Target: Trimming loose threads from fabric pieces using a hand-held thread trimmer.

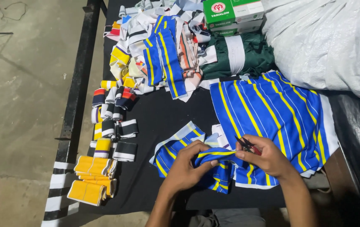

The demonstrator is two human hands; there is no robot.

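My left hand [187,167] pinches a blue fabric piece with yellow and white stripes [213,164], folded over its fingers near the table's front edge. My right hand [268,157] grips small dark scissors with a red handle [247,145] and also touches the same fabric piece at its right end. The scissor tips point left toward the fabric's top fold. A larger stack of the same blue striped fabric [272,113] lies just behind my right hand.
Black table [163,117] with a black metal rail at its left edge. Rolled striped ribbed bands [112,122] and yellow ones [91,178] lie at left. A heap of mixed fabric strips [159,50], green cloth [238,54], green-white boxes [230,14] and a white sack [331,38] fill the back.
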